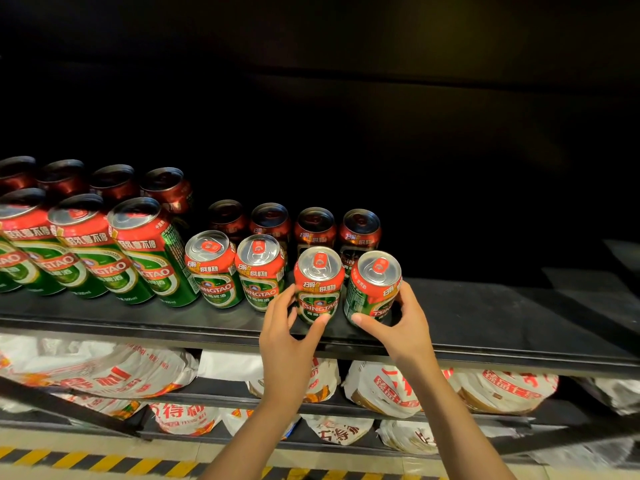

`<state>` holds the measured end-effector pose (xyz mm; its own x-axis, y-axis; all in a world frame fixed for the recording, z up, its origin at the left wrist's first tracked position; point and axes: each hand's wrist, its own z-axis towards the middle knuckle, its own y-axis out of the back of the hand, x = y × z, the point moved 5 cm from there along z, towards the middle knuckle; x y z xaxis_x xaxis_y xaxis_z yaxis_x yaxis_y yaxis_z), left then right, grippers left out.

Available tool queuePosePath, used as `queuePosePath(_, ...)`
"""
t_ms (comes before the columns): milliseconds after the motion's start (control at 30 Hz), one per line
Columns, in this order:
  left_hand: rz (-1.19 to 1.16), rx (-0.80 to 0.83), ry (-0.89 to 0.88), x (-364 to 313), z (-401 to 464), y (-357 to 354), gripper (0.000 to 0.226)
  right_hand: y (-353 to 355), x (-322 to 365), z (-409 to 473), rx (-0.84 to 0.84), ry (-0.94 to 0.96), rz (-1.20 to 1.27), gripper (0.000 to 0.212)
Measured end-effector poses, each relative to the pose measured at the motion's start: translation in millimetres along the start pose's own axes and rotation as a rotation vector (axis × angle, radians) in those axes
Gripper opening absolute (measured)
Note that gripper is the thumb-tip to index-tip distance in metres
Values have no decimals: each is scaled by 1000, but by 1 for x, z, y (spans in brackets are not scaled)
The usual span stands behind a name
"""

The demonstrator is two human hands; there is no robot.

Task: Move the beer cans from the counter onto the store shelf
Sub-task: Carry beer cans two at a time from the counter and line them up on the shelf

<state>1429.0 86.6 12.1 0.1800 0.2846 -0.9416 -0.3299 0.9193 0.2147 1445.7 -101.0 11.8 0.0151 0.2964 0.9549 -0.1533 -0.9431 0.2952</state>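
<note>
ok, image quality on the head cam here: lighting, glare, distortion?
Head view: the back of the shelf falls into near-black and the rear row of cans is dim; front cans and both hands, left and right, are well lit. Mild glare on can lids. Wide-angle bending tilts the tall cans at left; edges look soft.

Back-row cans (313, 226) dim, part-hidden behind front cans; leftmost tall can (10, 258) cut by edge.

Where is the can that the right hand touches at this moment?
The can stands near the shelf front edge, rightmost in the front row, beside the can at the left hand.
</note>
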Motion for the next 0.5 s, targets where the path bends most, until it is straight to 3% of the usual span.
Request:
queuePosePath(233, -1, -19, -48, -1, -1, 1, 62, 2, 4, -1, 76, -3, -42, 66)
queuePosePath(500, -4, -33, -64, -1, -1, 0, 63, -6, 3, -3, -47, -16, 6, 74)
